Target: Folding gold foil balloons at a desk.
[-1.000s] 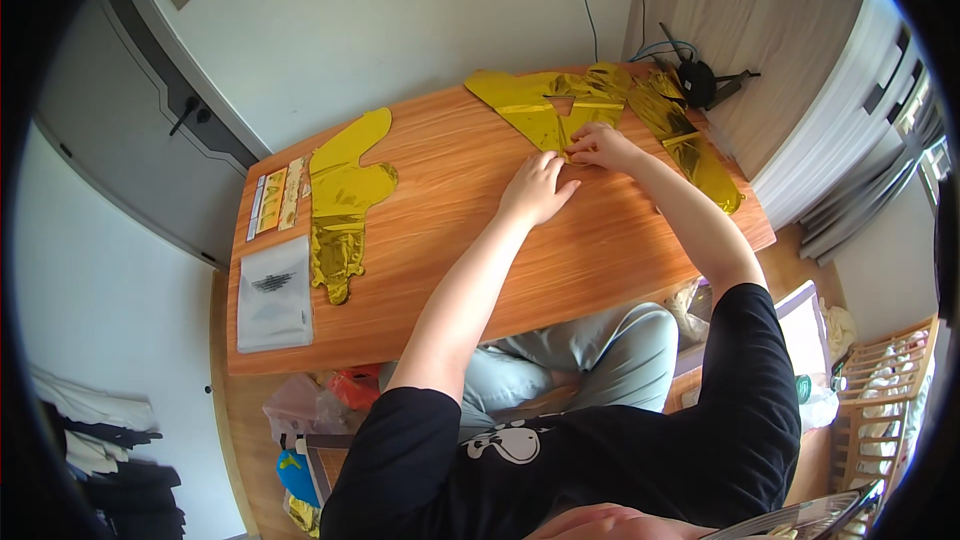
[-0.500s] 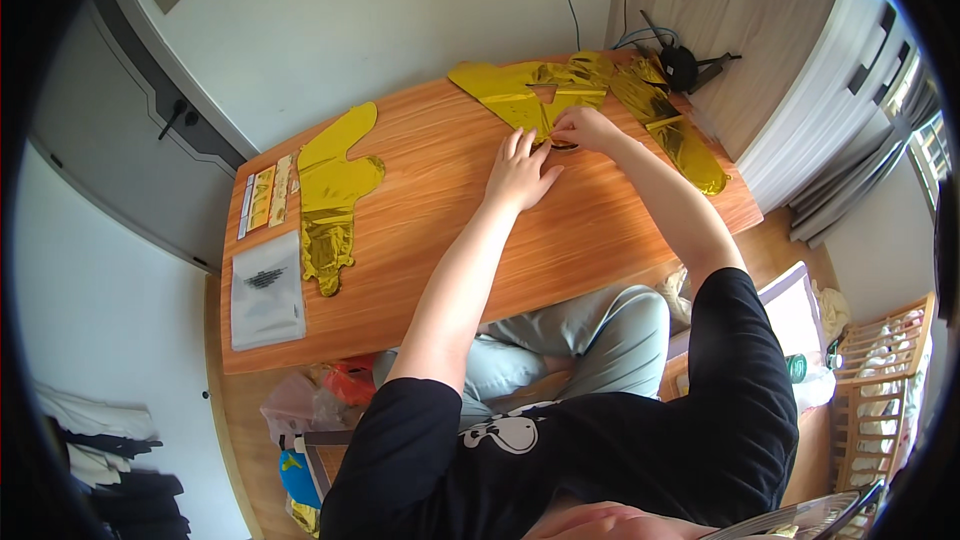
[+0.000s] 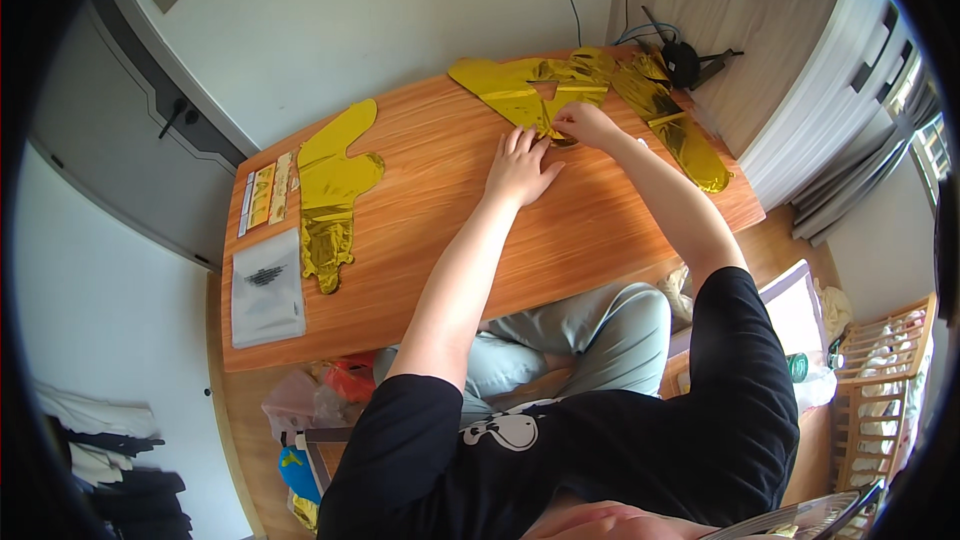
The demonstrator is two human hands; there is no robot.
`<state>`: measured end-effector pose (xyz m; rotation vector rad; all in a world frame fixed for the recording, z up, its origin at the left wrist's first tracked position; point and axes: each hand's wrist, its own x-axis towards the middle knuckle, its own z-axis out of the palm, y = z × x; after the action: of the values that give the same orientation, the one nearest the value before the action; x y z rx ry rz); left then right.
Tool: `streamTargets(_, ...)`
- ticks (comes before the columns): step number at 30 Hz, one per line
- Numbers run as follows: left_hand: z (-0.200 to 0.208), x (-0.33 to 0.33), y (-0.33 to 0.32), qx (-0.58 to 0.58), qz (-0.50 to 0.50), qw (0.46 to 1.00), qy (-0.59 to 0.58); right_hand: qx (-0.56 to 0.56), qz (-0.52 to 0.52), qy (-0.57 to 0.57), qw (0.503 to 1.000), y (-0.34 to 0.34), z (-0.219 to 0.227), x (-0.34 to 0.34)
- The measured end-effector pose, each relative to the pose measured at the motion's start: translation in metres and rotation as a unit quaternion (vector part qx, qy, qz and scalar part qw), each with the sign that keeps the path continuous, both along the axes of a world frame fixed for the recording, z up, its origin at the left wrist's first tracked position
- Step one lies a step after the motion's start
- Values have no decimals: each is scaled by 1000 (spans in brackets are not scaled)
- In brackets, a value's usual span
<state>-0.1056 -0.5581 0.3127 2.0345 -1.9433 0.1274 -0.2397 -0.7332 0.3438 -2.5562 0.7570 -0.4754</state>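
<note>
A wooden table (image 3: 420, 240) carries flat gold foil balloons. One pile of gold foil balloons (image 3: 520, 85) lies at the far right side of the table. My right hand (image 3: 582, 123) pinches the near edge of that foil. My left hand (image 3: 520, 168) lies flat on the wood just beside it, fingers spread, touching the foil's tip. A second gold foil balloon (image 3: 330, 190) lies flat at the left.
A card strip (image 3: 265, 195) and a grey plastic pouch (image 3: 265, 285) sit at the table's left end. A black device with cables (image 3: 685, 60) stands at the far right corner. Bags (image 3: 320, 395) lie on the floor under the table. Curtains (image 3: 830, 90) hang at the right.
Both hands have stayed at the gold foil on the right; only the view has shifted slightly.
</note>
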Motion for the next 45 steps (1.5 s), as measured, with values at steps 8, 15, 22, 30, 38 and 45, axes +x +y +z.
streamTargets(8,-1,2,1,14,7,1000,5,23,-38,-8,999,0,0,9)
streamTargets(15,3,-2,1,5,0,1000,-23,55,-78,-39,995,-20,-3,16)
streamTargets(22,6,-4,2,1,-14,996,84,88,-147,-76,982,-53,8,25)
streamTargets(30,-3,-1,-3,-14,-24,998,63,-57,-210,-213,953,-105,110,45)
streamTargets(38,-8,10,7,4,7,999,43,-185,-214,-232,931,-111,179,73)
streamTargets(45,-3,7,6,33,16,998,47,80,-277,-486,825,-180,240,56)
